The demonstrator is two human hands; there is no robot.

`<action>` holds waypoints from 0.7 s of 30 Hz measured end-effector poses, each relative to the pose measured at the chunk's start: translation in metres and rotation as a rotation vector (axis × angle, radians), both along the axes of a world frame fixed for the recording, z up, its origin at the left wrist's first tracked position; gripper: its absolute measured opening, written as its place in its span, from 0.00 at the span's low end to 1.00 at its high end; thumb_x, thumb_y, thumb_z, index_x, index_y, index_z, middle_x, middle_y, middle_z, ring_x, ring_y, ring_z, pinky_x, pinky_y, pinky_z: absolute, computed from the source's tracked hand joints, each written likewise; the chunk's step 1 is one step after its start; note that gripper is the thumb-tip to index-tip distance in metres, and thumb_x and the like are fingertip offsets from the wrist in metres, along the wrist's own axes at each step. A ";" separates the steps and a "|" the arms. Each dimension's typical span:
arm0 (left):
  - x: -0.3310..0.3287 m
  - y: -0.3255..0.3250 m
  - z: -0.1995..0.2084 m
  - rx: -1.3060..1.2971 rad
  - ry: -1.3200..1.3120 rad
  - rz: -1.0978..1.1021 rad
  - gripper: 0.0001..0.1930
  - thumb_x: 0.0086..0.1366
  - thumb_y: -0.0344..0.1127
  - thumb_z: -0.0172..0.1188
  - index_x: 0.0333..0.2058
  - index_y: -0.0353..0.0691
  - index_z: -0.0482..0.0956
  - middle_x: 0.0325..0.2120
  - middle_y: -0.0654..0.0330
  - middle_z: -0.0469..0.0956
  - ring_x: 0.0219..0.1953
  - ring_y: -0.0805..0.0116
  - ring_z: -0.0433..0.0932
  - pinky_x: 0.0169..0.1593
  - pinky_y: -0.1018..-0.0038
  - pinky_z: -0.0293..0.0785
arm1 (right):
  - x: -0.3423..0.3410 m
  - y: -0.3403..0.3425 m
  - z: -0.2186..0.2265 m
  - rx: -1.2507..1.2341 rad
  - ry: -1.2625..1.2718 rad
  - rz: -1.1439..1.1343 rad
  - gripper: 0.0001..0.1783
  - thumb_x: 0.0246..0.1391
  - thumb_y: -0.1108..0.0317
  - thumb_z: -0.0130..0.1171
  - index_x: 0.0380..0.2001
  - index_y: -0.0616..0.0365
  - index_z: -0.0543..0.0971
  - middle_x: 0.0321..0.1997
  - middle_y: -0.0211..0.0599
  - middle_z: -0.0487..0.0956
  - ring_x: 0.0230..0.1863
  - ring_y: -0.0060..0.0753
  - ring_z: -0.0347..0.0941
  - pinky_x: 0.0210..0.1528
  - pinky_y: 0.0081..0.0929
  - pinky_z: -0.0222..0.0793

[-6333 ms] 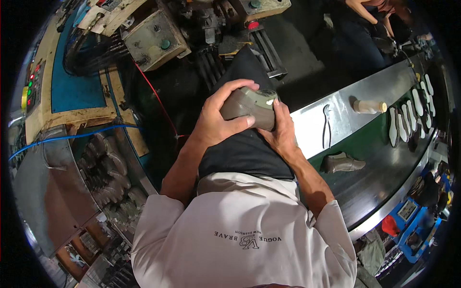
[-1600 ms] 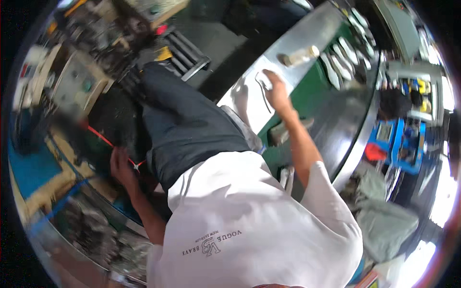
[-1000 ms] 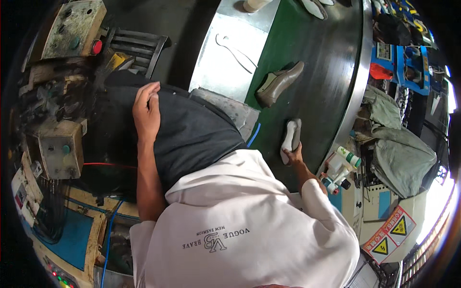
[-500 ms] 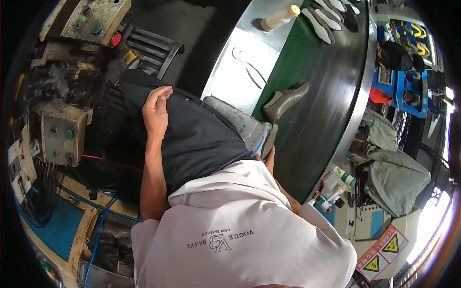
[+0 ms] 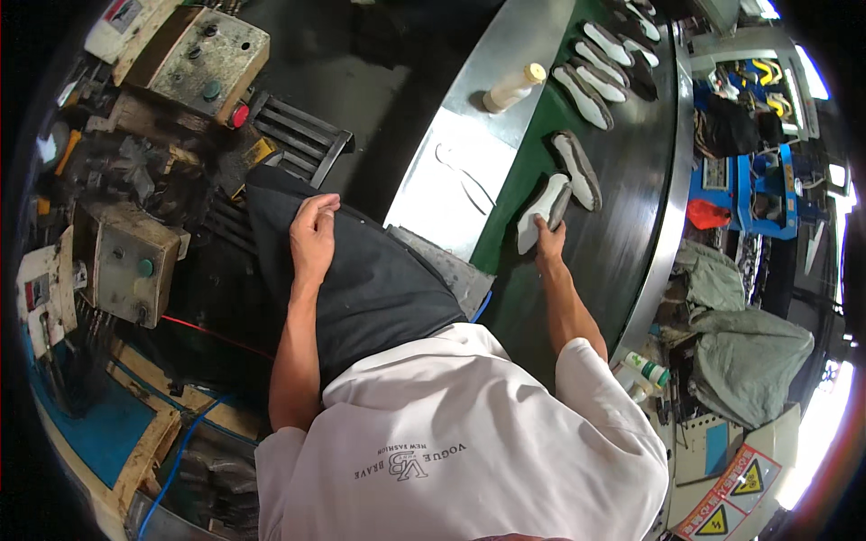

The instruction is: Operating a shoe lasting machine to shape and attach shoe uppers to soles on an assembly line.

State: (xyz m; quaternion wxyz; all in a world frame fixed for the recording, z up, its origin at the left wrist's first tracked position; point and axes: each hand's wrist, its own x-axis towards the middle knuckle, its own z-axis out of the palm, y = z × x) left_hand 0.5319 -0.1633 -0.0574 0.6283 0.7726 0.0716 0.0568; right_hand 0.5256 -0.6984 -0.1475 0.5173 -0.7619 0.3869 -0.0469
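Right hand (image 5: 550, 238): out over the conveyor belt (image 5: 624, 185), where half a second ago it is tucked in close by the lap. Thumb across the pale underside, fingers mostly hidden behind; gripping a brown shoe, the held shoe (image 5: 542, 204), at its side. That shoe is at the belt's near part, just beyond the metal ledge (image 5: 430, 215); whether it bears on the belt or hangs just above, cannot tell.

Second shoe (image 5: 578, 173): on the belt, just past the held one, pale underside showing. In the last picture the shoe on the belt shows its brown upper instead. Whether that one is turned over, or the two have swapped places, cannot tell. The ends of the pair appear to meet.

What it amounts to: both shoes are now together on or over the belt, undersides showing, much like the row of shoes (image 5: 600, 77) farther along.

Left hand (image 5: 314, 236): unchanged, over the dark trousers (image 5: 383, 293), fingers loosely extended, nothing in it that I can see. Contact with the cloth unclear.

Pliers (image 5: 465, 175) lie untouched on the ledge, near the bottle (image 5: 511, 90).
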 end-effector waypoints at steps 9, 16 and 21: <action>0.039 -0.054 0.090 -0.231 -0.004 -0.298 0.26 0.78 0.29 0.61 0.71 0.36 0.71 0.59 0.49 0.81 0.60 0.60 0.83 0.63 0.68 0.78 | -0.014 0.168 0.147 0.344 -0.064 0.425 0.49 0.62 0.61 0.71 0.79 0.65 0.59 0.70 0.54 0.75 0.66 0.46 0.75 0.69 0.40 0.70; 0.059 -0.012 0.135 0.207 -0.436 -0.130 0.18 0.74 0.26 0.62 0.60 0.33 0.83 0.58 0.48 0.83 0.60 0.53 0.83 0.63 0.64 0.77 | 0.022 0.268 0.202 0.157 -0.162 1.152 0.59 0.55 0.61 0.77 0.82 0.60 0.53 0.75 0.62 0.71 0.76 0.55 0.69 0.76 0.44 0.65; -0.029 0.058 0.188 0.065 -0.411 -0.291 0.29 0.67 0.23 0.65 0.68 0.30 0.76 0.73 0.41 0.69 0.72 0.48 0.73 0.75 0.60 0.66 | 0.046 0.348 0.180 -0.006 -0.472 1.299 0.61 0.53 0.72 0.78 0.83 0.59 0.51 0.72 0.63 0.69 0.69 0.70 0.71 0.70 0.50 0.71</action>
